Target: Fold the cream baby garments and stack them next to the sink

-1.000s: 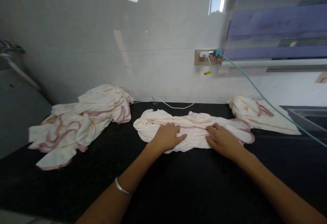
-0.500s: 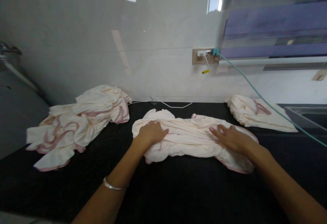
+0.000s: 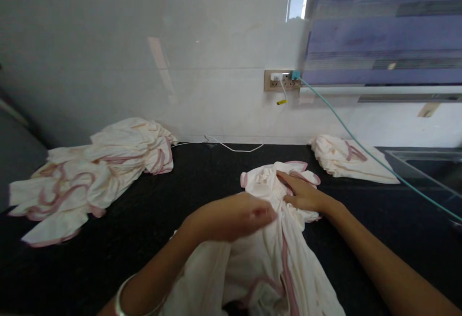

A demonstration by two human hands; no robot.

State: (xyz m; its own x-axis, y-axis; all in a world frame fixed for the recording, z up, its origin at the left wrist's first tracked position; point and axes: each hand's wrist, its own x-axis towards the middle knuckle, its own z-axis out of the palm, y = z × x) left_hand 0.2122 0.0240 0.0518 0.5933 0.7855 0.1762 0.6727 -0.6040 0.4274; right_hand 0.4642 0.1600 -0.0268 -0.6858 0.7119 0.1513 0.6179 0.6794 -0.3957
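Cloth [image 3: 274, 258] dragged nearer since earlier frame; left hand [image 3: 231, 217], right hand [image 3: 303, 195] both gripping it.

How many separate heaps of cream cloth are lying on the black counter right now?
3: a crumpled pile at the left, a folded cloth at the right by the wall, and the cloth under both hands in the middle. The pile may hold several pieces.

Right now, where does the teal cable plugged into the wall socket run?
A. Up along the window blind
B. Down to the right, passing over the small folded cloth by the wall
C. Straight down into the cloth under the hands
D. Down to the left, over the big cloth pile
B: from the wall socket the teal cable slants down to the right, crossing over the small folded cloth toward the frame's right edge.
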